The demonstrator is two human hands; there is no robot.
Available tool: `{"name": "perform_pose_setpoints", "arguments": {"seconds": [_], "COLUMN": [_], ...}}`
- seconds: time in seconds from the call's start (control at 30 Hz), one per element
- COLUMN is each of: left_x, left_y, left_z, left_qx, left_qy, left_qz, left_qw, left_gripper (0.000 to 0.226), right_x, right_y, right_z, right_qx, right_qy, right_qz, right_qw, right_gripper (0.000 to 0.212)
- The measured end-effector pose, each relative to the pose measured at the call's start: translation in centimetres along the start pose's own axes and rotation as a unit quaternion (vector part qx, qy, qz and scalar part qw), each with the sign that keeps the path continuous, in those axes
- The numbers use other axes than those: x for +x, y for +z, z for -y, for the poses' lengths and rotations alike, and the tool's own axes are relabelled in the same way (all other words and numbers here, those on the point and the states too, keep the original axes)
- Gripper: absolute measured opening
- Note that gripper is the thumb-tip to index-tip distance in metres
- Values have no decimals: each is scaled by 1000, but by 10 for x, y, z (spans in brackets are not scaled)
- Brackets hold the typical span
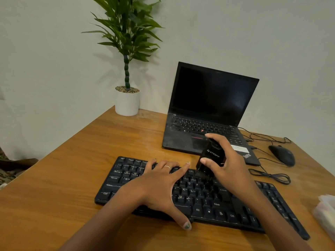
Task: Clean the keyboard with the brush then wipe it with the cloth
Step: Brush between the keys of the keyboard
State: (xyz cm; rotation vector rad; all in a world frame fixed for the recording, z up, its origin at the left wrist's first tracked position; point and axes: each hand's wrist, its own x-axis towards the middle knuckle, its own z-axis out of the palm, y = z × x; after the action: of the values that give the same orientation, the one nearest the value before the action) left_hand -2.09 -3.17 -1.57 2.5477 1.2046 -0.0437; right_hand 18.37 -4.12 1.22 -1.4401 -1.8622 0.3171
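Note:
A black keyboard [204,198] lies slanted across the wooden desk in front of me. My left hand [159,185] rests flat on its left and middle keys, fingers spread, thumb over the front edge. My right hand [228,165] grips a black brush [211,158] upright, with its bristles down on the top key rows near the keyboard's middle. A pale cloth [326,212] lies at the desk's right edge, partly cut off by the frame.
An open black laptop [206,113] with a dark screen stands behind the keyboard. A black mouse [281,154] and loose cables [270,175] lie to its right. A potted plant [127,102] stands at the desk's [72,178] far corner by the wall.

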Motion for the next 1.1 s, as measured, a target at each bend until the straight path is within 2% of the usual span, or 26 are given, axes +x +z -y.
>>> {"name": "perform_pose_setpoints", "arguments": {"seconds": [0.07,0.2,0.33,0.47,0.6,0.73,0.87,1.0,1.1], "left_x": [-1,-1,-1,-1,-2,-1,-2,-2,-2], "left_y": [0,0,0,-1,-1,0,-1,0,-1], "left_z": [0,0,1,0,-1,-1,-1,0,-1], "left_qx": [-1,-2,-4,1,1,1,0,-1,-2], "left_qy": [-1,0,-1,-2,-3,0,-1,-2,-2], "left_qz": [0,1,3,2,2,0,-2,1,1], "left_qw": [1000,1000,1000,1000,1000,1000,1000,1000,1000], "left_gripper": [130,130,129,129,129,129,129,130,130], "right_x": [-1,2,-1,2,-1,1,1,3,0], "right_y": [-1,-1,-2,-3,-2,0,0,1,1], "right_z": [3,-2,1,-6,1,-4,2,-1,3], "right_qx": [26,-14,23,-6,23,-43,-23,-67,-17], "right_qy": [2,21,14,45,32,35,1,4,-8], "right_qz": [27,-32,12,-40,-1,-55,7,-28,16], "right_qw": [999,999,1000,998,999,997,1000,997,1000], "right_gripper": [60,61,59,58,56,61,60,62,61]}}
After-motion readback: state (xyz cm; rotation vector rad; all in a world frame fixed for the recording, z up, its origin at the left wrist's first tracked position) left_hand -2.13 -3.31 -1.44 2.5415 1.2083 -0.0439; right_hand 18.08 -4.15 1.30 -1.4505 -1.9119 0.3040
